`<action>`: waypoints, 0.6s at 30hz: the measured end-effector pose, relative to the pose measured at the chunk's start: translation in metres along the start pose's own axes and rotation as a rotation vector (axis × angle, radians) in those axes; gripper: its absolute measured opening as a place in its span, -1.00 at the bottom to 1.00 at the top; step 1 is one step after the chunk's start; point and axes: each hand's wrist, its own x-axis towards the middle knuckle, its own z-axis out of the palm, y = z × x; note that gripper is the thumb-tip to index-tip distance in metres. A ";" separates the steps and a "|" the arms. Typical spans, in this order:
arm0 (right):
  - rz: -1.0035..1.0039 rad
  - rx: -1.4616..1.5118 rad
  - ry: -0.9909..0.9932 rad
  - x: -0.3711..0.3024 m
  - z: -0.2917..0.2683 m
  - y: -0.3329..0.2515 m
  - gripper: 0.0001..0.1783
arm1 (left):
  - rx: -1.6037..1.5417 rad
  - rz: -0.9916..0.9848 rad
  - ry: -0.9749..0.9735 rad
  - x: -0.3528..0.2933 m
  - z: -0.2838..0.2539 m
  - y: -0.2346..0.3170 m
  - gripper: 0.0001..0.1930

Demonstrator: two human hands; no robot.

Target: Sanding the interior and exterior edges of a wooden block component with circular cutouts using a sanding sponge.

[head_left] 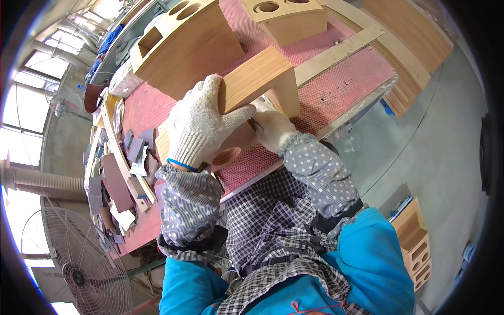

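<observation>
Wooden box point(257, 76) — tilted, at near edge of pink-topped table point(349, 86); gloved left hand point(202, 123) clasps it, thumb spread from fingers; gloved right hand point(273, 126) against its near side, fingers partly hidden — pinch cannot be told; second wooden box point(194, 50) beyond; dark flat pieces point(116, 181) leftward; fan point(79, 275) lower left.

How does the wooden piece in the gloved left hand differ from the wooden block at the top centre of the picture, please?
The wooden piece is gripped by the left hand; the wooden block rests untouched on the table.
The piece turns a plain, grained face upward, while the block shows round holes on top.
Both are light brown wood.
</observation>
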 end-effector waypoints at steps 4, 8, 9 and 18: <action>-0.355 -0.069 0.302 -0.040 0.006 0.007 -0.63 | 0.037 -0.040 -0.044 -0.004 -0.006 0.003 -0.29; -0.106 -0.324 0.005 -0.025 0.009 0.000 -0.45 | 0.028 -0.046 -0.036 -0.001 -0.005 0.000 -0.32; 0.091 -0.250 -0.348 -0.006 -0.019 -0.032 -0.52 | 0.036 -0.035 -0.007 -0.005 -0.007 -0.006 -0.31; -0.329 0.019 0.252 -0.033 0.000 0.005 -0.66 | 0.045 -0.018 -0.010 -0.002 -0.006 0.002 -0.33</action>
